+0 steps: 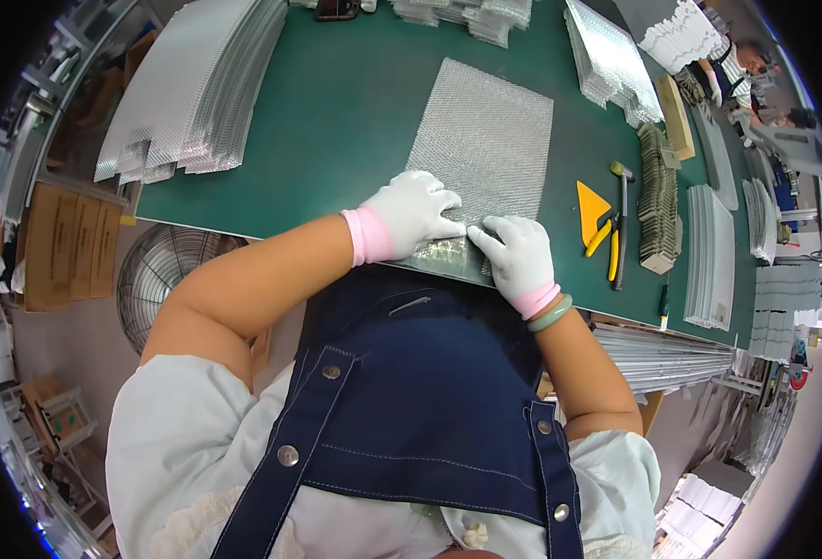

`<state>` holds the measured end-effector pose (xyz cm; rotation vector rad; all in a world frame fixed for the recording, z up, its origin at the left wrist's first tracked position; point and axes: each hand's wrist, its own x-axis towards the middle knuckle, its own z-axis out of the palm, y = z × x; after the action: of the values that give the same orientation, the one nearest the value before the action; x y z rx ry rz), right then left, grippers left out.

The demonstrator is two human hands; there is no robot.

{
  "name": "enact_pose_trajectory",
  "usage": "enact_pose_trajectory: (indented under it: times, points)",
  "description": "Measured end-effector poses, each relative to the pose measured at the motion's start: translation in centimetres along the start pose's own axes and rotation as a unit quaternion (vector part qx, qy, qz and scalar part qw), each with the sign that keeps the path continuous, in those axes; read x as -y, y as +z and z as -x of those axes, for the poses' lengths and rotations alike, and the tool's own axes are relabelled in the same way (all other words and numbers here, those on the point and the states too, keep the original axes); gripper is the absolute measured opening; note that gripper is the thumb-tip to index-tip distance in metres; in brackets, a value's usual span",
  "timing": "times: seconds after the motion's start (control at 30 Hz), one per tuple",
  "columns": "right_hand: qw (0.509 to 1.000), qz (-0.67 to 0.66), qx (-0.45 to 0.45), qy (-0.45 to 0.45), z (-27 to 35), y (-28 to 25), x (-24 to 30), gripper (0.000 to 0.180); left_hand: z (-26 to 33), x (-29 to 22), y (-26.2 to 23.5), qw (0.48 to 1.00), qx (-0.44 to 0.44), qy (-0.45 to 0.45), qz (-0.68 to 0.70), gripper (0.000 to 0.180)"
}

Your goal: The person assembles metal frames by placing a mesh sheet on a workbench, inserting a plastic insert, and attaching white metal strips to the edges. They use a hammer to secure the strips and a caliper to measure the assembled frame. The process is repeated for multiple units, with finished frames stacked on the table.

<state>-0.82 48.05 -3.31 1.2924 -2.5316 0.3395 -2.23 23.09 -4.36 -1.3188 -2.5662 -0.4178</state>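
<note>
A silver textured sheet (486,130) lies on the green table in front of me, its near end under my hands. My left hand (415,212), in a white glove with a pink cuff, rests on its left side with fingers spread. My right hand (520,256), gloved alike, presses on the near right part, thumb and forefinger slightly apart. The two thumb tips almost meet over the sheet. Between the hands, a shinier, smooth-looking strip (442,253) shows at the table's near edge; whether it belongs to the sheet I cannot tell. The fingertips' undersides are hidden.
Stacks of silver sheets (192,84) stand far left and far right (607,56). Right of my hands lie a yellow triangular scraper (592,212), yellow-handled pliers (600,238), a hammer (623,224) and a row of metal parts (658,196). A floor fan (164,279) stands left.
</note>
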Motion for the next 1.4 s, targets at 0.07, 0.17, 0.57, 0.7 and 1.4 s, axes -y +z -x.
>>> enact_pose_trajectory:
  times: [0.07, 0.17, 0.57, 0.7, 1.4]
  points:
    - [1.0, -0.018, -0.007, 0.005, -0.3, -0.2, -0.3, 0.029, -0.5, -0.1, -0.1, 1.0, -0.011, -0.005, 0.02, 0.023]
    - [0.998, -0.058, -0.026, 0.009, 0.2, 0.2, -0.9, 0.024, -0.6, 0.0, -1.4, 0.993, 0.057, -0.009, 0.1, 0.028]
    - [0.989, -0.083, -0.105, 0.065, 3.1, -4.1, -2.5, 0.026, 1.3, -0.1, -2.6, 0.99, 0.06, -0.115, 0.054, 0.058]
    - [0.868, 0.162, -0.261, 0.389, 13.0, -8.7, -13.7, 0.038, 1.3, -3.7, -1.2, 0.992, 0.021, -0.114, 0.047, 0.054]
    - [0.784, 0.039, 0.345, 0.514, 16.8, -16.2, -17.4, 0.066, 5.4, -11.3, 6.5, 0.425, -0.135, -0.538, 0.715, 0.06]
